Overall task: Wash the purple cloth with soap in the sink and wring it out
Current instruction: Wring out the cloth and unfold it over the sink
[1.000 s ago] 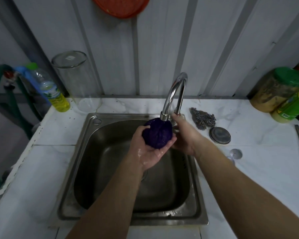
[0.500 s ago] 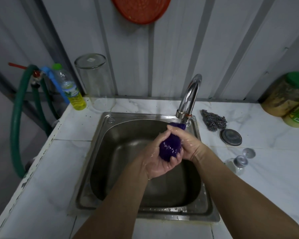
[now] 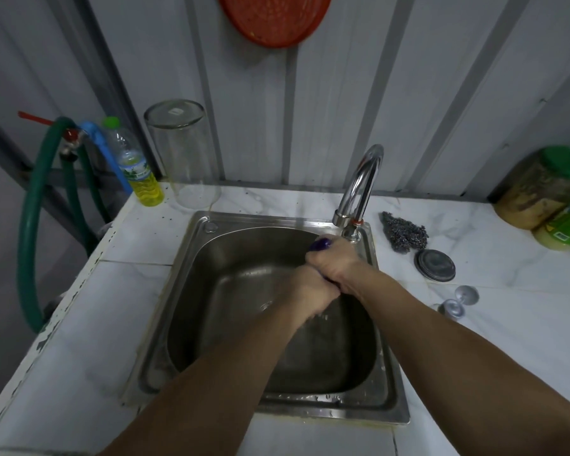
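Head view: left hand (image 3: 310, 291) and right hand (image 3: 334, 263) clench the mostly hidden purple cloth (image 3: 321, 244).

two hands (image 3: 323, 278), one cloth (image 3: 321, 244), one sink (image 3: 389, 383)

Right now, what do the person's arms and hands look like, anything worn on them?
Both forearms are bare up to the picture's edge: no sleeves, gloves, watch or bracelets visible. The left hand and right hand show no rings on the sides facing the camera.
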